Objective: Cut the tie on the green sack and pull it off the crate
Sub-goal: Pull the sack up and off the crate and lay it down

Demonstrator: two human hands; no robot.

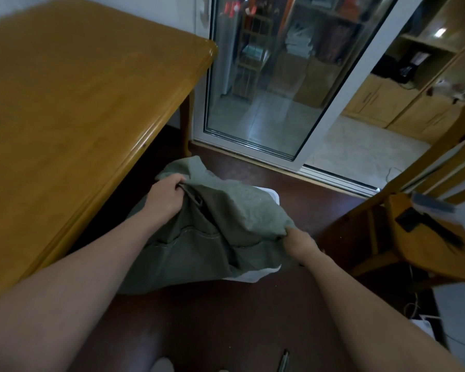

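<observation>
— What is lying nearest on the dark floor [226, 318]?

— A thin dark tool [283, 361] is lying at the near edge; too blurred to say what it is. Beyond it both bare forearms are reaching down to the green sack [220, 226].

— And the hands, how are they sitting?

— Well apart. The left hand [164, 197] is clenching a bunch of cloth at the sack's far left, and the right hand [298, 241] is pinching the sack's right edge.

— Where is the sack lying?

— It is draping over the white crate [261, 275], which is standing on the floor; only a near-right corner and a far-right rim are peeking out.

— What is surrounding it?

— A wooden table [78, 116] is filling the left, a wooden chair [414, 237] is standing at the right, and a glass sliding door [279, 76] is standing at the far side.
</observation>
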